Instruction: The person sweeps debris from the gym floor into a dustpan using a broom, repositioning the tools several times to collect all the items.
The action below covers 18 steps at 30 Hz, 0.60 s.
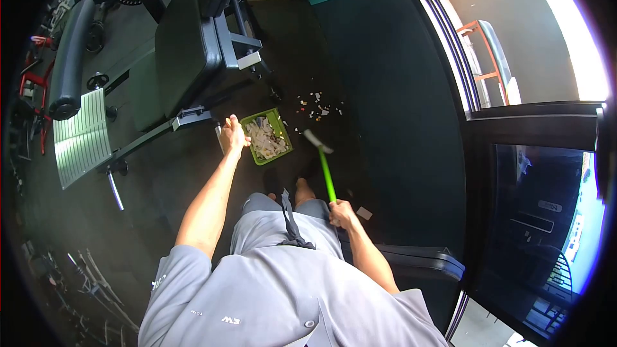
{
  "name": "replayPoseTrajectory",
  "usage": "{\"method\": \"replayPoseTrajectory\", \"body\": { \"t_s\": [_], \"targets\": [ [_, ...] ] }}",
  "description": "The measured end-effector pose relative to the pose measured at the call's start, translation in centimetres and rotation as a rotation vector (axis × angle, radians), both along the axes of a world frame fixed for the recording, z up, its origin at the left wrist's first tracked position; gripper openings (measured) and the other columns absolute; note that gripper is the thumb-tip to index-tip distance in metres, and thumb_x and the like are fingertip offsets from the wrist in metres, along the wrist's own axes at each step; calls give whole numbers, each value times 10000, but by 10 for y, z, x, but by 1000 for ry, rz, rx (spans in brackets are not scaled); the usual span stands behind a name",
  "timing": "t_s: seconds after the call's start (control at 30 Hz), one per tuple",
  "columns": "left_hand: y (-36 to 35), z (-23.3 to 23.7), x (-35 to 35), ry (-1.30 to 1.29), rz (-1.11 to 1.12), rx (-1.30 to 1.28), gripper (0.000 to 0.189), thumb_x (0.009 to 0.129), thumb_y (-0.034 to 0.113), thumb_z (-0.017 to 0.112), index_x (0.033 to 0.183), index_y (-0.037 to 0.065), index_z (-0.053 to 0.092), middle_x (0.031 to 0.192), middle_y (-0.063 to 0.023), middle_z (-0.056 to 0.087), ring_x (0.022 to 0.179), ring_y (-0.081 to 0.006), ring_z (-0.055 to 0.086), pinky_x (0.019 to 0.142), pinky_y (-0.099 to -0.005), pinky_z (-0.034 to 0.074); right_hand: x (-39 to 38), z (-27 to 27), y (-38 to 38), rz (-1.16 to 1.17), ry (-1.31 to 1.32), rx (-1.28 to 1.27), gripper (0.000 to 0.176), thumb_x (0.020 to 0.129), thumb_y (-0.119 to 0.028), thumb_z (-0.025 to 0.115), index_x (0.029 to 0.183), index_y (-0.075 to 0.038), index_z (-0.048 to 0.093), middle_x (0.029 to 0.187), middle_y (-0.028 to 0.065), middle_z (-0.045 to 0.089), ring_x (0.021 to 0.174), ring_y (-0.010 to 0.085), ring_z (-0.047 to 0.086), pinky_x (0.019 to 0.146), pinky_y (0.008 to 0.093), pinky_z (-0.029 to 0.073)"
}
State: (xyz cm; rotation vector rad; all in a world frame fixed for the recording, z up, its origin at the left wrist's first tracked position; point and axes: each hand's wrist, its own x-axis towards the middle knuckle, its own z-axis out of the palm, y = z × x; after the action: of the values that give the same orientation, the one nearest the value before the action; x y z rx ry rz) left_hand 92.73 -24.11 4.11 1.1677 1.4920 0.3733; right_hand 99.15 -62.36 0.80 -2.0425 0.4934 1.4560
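My left hand (pixel 234 136) is closed at the left edge of a green dustpan (pixel 262 160), where its handle end is mostly hidden by my fingers. Torn paper-like scraps (pixel 265 138) fill much of the pan. My right hand (pixel 342 214) is wrapped round the bright green handle of a broom (pixel 328 177). The broom's narrow pale head (pixel 319 142) is low near the floor, right of the dustpan and apart from it. Small white and coloured bits of litter (pixel 319 106) lie scattered on the dark floor beyond the broom head.
A padded exercise machine (pixel 186 51) with a ribbed metal footplate (pixel 82 135) stands on the left. A dark wall (pixel 398 90) runs along the right, with a window and glass door (pixel 540 218). A black bench (pixel 411 260) is beside my right arm. A pale card-like piece (pixel 364 213) lies near my right hand.
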Motion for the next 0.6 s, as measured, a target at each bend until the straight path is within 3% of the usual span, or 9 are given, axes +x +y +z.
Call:
{"method": "replayPoseTrajectory", "body": {
  "t_s": [0.07, 0.2, 0.23, 0.4, 0.47, 0.6],
  "targets": [
    [1, -6, -3, -8, 14, -5, 540, 921, 489, 432, 702, 0, 505, 523, -99, 549, 413, -192, 585, 352, -299, 482, -29, 19, 14, 141, 4, 38, 278, 951, -230, 466, 1130, -36, 552, 586, 43, 499, 443, 131, 463, 385, 297, 408],
    [1, -5, -9, -12, 23, -10, 530, 919, 496, 433, 859, -16, 552, 586, -112, 585, 425, -192, 594, 348, -288, 485, -36, 63, 10, 3, 15, 101, 265, 943, -234, 480, 1124, -67, 577, 607, 22, 491, 491, 107, 468, 431, 272, 421],
    [4, -8, -12, 18, -5, -34, 520, 924, 488, 425, 962, -13, 557, 628, -124, 607, 443, -194, 609, 350, -285, 491, -33, 73, 7, 7, -10, 87, 262, 943, -235, 482, 1124, -73, 581, 609, 19, 492, 494, 104, 467, 434, 270, 422],
    [11, 3, -27, 105, -30, 5, 548, 938, 473, 385, 904, -44, 565, 617, -142, 617, 453, -205, 621, 358, -290, 505, -11, 81, -4, 65, -99, 70, 245, 944, -237, 475, 1099, -79, 581, 598, 24, 493, 458, 111, 467, 410, 283, 437],
    [20, 6, -39, 163, -56, 21, 568, 938, 472, 379, 873, -60, 566, 606, -144, 616, 449, -207, 620, 359, -292, 508, 0, 64, 0, 31, -100, 102, 188, 947, -228, 464, 953, -62, 552, 589, 35, 486, 456, 127, 471, 404, 297, 443],
    [22, 1, -48, 149, -20, 25, 575, 942, 461, 366, 815, -64, 565, 598, -154, 616, 442, -209, 617, 347, -298, 500, -7, 1, 22, -94, -55, 99, 156, 937, -195, 478, 883, -55, 520, 603, 48, 489, 465, 144, 481, 401, 310, 456]
  ]
}}
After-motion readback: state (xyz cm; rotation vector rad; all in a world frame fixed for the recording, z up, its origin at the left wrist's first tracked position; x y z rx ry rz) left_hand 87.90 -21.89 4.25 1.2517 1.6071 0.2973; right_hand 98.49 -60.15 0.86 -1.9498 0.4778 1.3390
